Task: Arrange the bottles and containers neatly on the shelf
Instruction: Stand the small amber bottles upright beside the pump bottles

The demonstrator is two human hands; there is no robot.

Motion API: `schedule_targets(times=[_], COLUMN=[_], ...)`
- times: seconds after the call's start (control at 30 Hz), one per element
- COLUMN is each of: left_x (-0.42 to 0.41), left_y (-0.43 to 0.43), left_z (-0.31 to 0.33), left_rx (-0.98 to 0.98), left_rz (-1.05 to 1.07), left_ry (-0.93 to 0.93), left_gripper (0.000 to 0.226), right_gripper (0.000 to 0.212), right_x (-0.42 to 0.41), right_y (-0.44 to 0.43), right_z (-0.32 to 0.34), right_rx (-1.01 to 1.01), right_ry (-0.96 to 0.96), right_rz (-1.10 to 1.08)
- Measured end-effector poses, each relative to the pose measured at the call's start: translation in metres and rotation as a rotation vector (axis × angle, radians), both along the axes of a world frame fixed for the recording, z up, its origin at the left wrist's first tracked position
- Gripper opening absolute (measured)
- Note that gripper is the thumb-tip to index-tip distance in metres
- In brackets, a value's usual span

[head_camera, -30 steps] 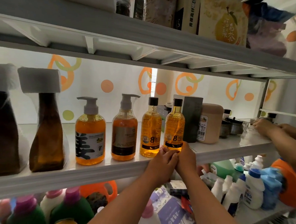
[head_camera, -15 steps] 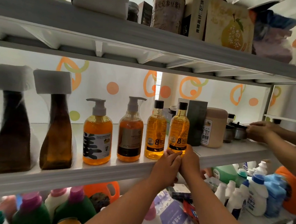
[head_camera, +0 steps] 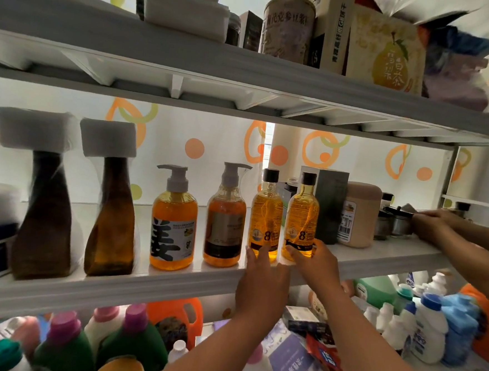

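"Amber bottles — how many on the middle shelf (head_camera: 114, 292)?"

"Two, black-capped, side by side. Left hand (head_camera: 262, 279) lays straight fingers on the left bottle (head_camera: 265, 215); right hand (head_camera: 317, 264) curls round the right bottle (head_camera: 301, 218) at its base."

"And beyond them?"

"Leftward — two pump bottles (head_camera: 174, 224) (head_camera: 225, 221), two brown bottles (head_camera: 44, 214) (head_camera: 112, 219)."

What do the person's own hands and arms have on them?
Nothing that shows. The left hand and right hand are bare, with no gloves, rings or watch in view. The forearms are uncovered down to the picture's lower edge, with no sleeve showing.
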State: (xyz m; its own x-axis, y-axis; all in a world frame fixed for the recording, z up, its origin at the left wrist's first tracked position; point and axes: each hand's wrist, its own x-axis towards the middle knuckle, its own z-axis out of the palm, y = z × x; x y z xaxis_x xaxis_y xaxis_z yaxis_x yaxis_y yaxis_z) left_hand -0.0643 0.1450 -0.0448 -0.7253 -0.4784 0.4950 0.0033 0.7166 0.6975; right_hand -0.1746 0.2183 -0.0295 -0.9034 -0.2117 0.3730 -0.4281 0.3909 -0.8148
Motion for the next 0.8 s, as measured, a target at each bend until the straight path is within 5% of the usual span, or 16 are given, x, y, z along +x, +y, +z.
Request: schedule_targets(times=[0.27,0.47,0.7,0.8], left_x=[-0.001,-0.002,0.023,0.038], left_y=[-0.004,-0.008,-0.009,-0.015], left_z=[-0.013,-0.017,-0.007,-0.006], left_rx=[-0.025,-0.281,0.1,0.095], left_rz=[-0.007,0.02,-0.039,0.069], left_ry=[-0.026,-0.16,0.05,0.24], left_gripper=[0.041,0.032,0.031,0.02], right_gripper=[0.046,0.047,0.063,0.053], right_x=[0.001,0.002,0.008,0.041], right_y=[-0.002,-0.003,-0.009,-0.017], right_z=[-0.004,-0.006,-0.01,-0.005], right_rx=[0.018,0.027,0.09,-0.05], right_ry=[0.059,0.059,0.043,0.362], right_rz=[-0.019,-0.022,-0.069,-0.295])
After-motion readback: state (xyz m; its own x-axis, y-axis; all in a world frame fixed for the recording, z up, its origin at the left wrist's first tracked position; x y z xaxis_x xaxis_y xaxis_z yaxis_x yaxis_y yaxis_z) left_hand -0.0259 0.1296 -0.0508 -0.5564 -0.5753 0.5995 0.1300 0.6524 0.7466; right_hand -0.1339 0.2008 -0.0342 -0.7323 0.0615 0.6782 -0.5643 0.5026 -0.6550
